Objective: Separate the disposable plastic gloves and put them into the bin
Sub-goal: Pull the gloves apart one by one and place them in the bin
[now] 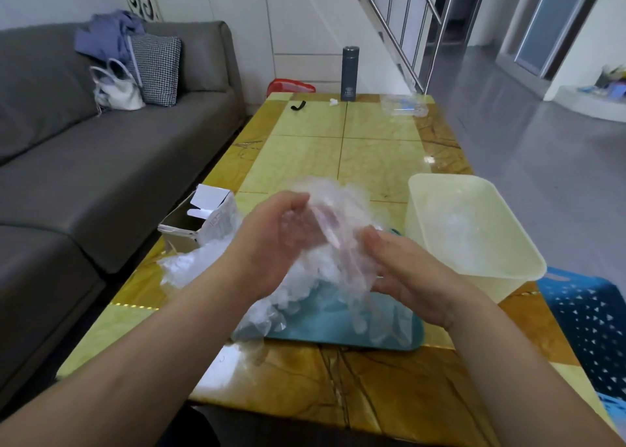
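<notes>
1. Surface (372, 134): glossy tiled top with yellow-green panels and a brown veined border. It carries everything below.
2. Bin (487, 287): cream plastic tub, rectangular with rounded corners and thin walls, just right of the hands. Some clear film seems to lie inside already.
3. Tray (315, 328): teal, flat and smooth, under the hands and partly covered by gloves.
4. Glove pile (189, 263): crinkly thin clear film in a loose heap, spilling off the tray's left side toward an open cardboard box (189, 223).
5. Glove clump (332, 209): same filmy plastic, held up above the tray between both hands. Layers are stuck together and blurred.
6. Left hand (271, 243): cupped, fingers curled over the clump's top. Right hand (406, 270): fingers tucked into the film, pinching it as far as the blur allows.
7. Step, judged: peeling one glove free of the clump. The next move likely calls for a light pinch on a single layer, a pull apart, then a carry right over the bin rim. The film clings, so two gloves may come away together.
</notes>
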`<act>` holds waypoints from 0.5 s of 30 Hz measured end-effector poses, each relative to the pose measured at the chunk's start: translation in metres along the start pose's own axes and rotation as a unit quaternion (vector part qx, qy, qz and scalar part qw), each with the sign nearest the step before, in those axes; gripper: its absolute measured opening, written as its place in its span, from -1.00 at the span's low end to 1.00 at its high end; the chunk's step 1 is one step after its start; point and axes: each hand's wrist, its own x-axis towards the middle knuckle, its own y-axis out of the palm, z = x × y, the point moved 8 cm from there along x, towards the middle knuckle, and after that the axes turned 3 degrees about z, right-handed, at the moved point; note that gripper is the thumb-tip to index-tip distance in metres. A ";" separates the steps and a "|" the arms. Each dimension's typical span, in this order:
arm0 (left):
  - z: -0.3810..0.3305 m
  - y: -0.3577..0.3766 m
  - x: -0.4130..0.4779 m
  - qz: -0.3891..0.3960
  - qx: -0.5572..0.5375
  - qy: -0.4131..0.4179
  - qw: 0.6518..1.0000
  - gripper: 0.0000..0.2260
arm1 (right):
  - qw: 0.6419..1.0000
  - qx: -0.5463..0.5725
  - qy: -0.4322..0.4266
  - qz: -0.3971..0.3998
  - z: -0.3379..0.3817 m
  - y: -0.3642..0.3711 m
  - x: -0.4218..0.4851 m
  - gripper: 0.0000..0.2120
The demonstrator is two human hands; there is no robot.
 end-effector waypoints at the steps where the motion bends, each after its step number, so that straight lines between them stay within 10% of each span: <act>1: 0.008 -0.005 0.000 -0.021 0.014 -0.009 1.000 -0.61 | 0.999 0.020 -0.036 0.030 0.005 0.005 -0.002 -0.44; 4: 0.020 -0.017 -0.007 -0.084 0.032 -0.020 0.996 -0.41 | 0.994 0.019 -0.086 0.066 0.008 0.009 -0.002 -0.16; 8: 0.028 -0.031 -0.012 -0.140 0.045 -0.013 0.989 -0.71 | 0.997 -0.006 -0.051 0.051 -0.001 0.008 0.000 0.09; 15: 0.015 -0.015 -0.019 -0.018 0.220 0.019 0.975 -0.91 | 0.998 0.056 0.001 0.011 -0.001 -0.001 -0.005 -0.45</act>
